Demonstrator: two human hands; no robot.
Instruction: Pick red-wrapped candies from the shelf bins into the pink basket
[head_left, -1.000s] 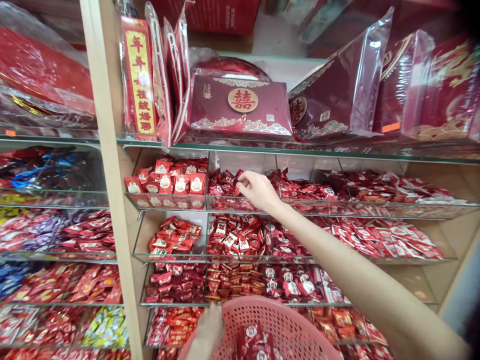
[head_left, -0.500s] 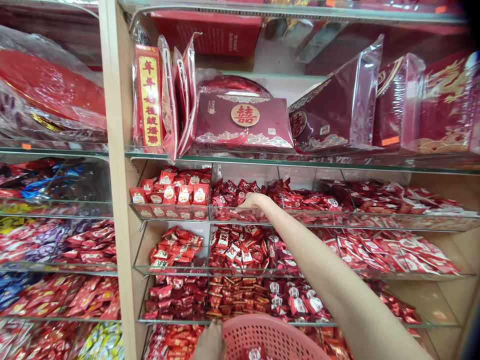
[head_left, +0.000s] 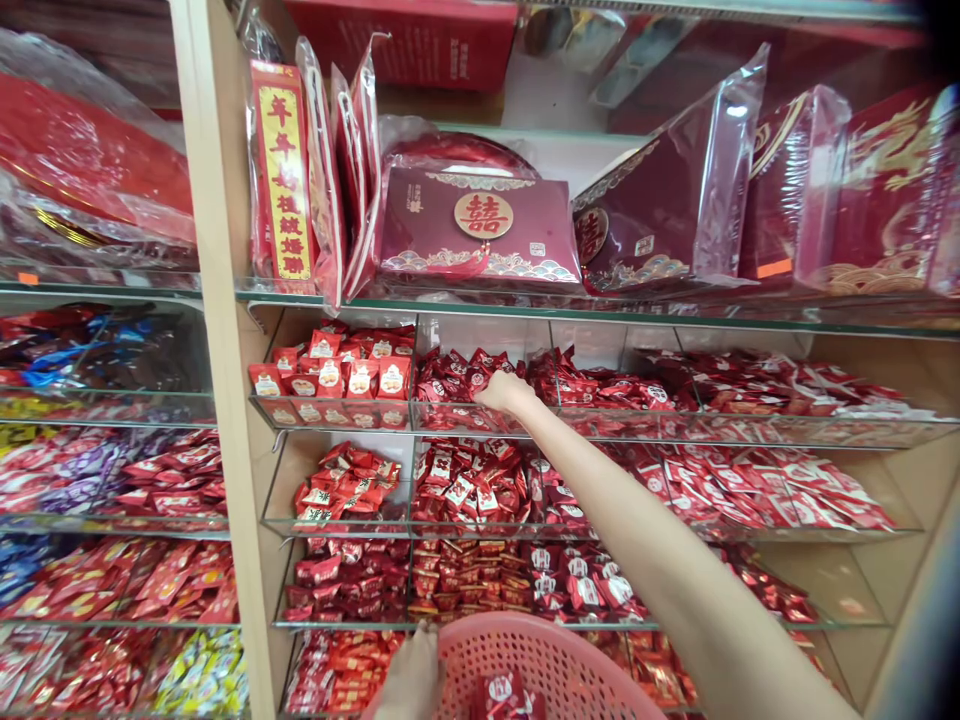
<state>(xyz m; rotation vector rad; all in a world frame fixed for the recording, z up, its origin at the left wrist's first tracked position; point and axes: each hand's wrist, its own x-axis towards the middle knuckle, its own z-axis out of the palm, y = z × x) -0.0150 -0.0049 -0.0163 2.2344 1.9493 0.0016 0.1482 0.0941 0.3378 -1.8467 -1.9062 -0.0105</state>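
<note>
My right hand (head_left: 504, 391) reaches into a glass bin of dark red wrapped candies (head_left: 459, 378) on the top candy row, its fingers curled down among the packets; what they hold is hidden. My left hand (head_left: 411, 675) grips the rim of a pink perforated plastic basket (head_left: 555, 665) at the bottom edge of the view. A few red candy packets (head_left: 506, 696) lie inside the basket.
Glass shelf bins (head_left: 337, 412) hold several kinds of red wrapped candies in rows. Above them, red gift boxes (head_left: 480, 220) and bagged banners (head_left: 281, 170) stand on a glass shelf. A wooden upright (head_left: 217, 380) divides off more candy bins (head_left: 112, 480) to the left.
My right hand dipped from above the dark red candies down into the bin and curled shut. The view bobbed up and back. My left hand kept hold of the basket.
</note>
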